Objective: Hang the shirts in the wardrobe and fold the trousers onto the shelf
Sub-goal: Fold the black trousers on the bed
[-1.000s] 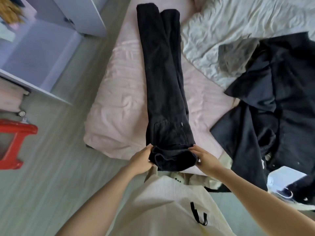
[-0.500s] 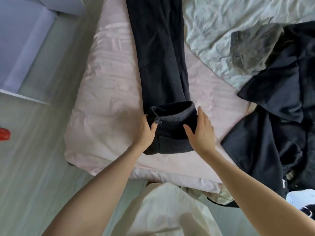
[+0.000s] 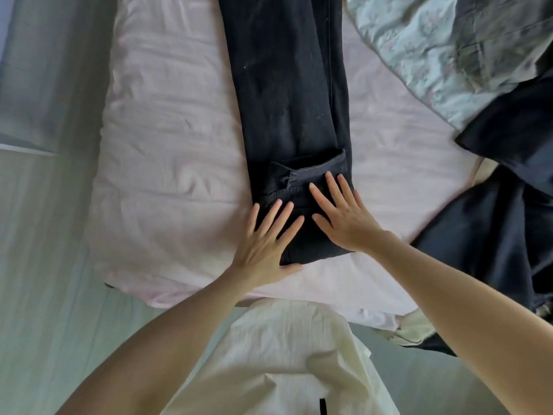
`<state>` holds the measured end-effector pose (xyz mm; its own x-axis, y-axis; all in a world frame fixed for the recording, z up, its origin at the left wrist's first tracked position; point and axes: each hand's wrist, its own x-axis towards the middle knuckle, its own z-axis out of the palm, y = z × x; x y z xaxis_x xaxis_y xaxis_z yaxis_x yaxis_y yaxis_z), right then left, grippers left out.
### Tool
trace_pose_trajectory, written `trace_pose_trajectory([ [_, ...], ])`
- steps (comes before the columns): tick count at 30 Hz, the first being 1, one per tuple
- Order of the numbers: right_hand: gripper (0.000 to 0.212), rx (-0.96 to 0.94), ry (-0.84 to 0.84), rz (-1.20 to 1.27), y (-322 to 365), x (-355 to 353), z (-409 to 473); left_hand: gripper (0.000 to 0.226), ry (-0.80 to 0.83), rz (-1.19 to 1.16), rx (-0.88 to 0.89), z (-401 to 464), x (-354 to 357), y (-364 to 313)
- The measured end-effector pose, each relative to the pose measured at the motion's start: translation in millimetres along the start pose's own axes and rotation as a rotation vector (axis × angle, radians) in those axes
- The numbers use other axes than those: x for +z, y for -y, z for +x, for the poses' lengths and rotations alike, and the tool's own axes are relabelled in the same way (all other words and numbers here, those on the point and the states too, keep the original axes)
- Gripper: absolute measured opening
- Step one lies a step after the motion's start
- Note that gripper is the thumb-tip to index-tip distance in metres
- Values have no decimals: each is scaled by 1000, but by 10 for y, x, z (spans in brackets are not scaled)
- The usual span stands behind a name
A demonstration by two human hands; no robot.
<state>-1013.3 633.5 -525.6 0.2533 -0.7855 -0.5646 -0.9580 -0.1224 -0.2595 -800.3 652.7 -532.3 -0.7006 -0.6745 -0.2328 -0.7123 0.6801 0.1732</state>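
A bed with a pale pink sheet [image 3: 167, 163] fills the middle of the view, and a grey-green floor [image 3: 39, 265] lies along its left side and near edge. On the sheet lie the black trousers [image 3: 287, 85], stretched out straight away from the person, the legs running up out of the picture. The near end of the trousers is folded over once on itself, so that a short double layer lies at the edge closest to the person, with a seam and a small flap showing at the upper border of the fold.

Both hands lie flat on this folded part. The left hand [image 3: 266, 241] has its fingers straight and spread; the fingers rest on the left half of the fold, while the thumb and the heel of the hand touch the sheet just beside the cloth. The right hand [image 3: 344, 217] is also flat with fingers extended, pressing the right half of the fold, its fingertips near the flap. Neither hand grips anything.

To the right, on the bed, lies a crumpled light blanket [image 3: 419, 55] and on it a heap of dark clothes [image 3: 508, 190], apart from the trousers.
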Motion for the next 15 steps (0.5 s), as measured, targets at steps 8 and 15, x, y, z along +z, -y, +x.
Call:
trace_pose_trajectory([
  [8, 111, -387, 17, -388, -550, -58, -530, 133, 136, 207, 259, -89, -33, 529],
  [15, 107, -299, -70, -442, -565, -113, -356, 105, 44, 105, 171, 50, -124, 521],
])
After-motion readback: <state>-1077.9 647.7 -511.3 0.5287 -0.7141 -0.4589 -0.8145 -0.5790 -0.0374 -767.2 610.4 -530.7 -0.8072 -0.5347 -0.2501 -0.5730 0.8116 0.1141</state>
